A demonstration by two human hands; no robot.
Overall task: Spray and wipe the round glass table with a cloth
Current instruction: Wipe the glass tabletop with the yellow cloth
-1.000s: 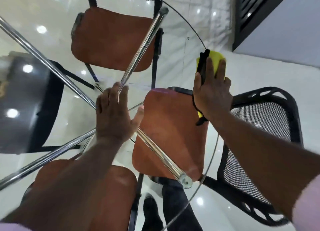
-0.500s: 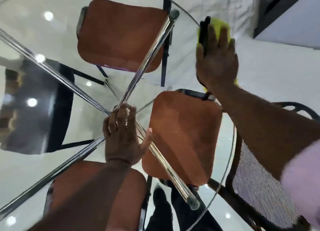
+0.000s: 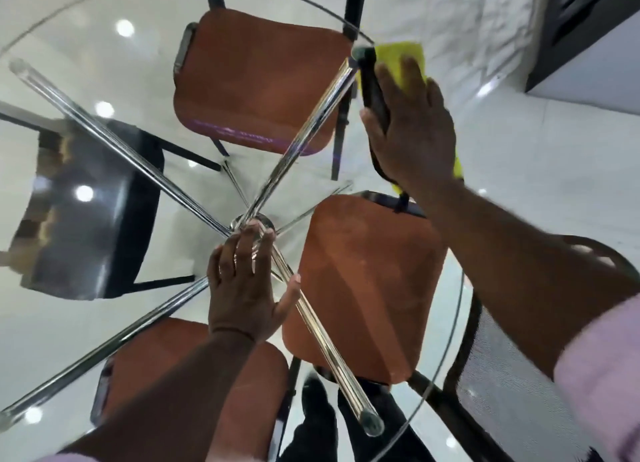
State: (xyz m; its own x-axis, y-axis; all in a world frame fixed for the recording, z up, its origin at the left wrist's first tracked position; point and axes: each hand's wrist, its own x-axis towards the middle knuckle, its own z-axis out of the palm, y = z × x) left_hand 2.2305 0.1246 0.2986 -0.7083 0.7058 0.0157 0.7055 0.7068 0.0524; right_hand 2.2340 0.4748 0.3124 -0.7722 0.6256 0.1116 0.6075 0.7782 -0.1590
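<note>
The round glass table (image 3: 86, 63) fills the view, with crossed chrome bars (image 3: 121, 139) under it. My right hand (image 3: 412, 126) lies flat on a yellow cloth (image 3: 401, 58) and presses it on the glass near the far right rim. A dark strip (image 3: 372, 81) runs along the hand's thumb side; what it is cannot be told. My left hand (image 3: 242, 288) rests flat on the glass, fingers straight, just in front of the chrome hub (image 3: 252, 222). No spray bottle is in view.
Seen through the glass are orange chair seats at the far side (image 3: 256, 77), right (image 3: 367, 281) and near side (image 3: 162, 375), and a black seat (image 3: 86, 202) at left. A black mesh chair (image 3: 502, 409) stands outside the right rim. My legs (image 3: 318, 416) are below the near rim.
My right hand has slid the yellow cloth along the right rim away from me, towards the far edge. My left hand has stayed flat near the hub.
</note>
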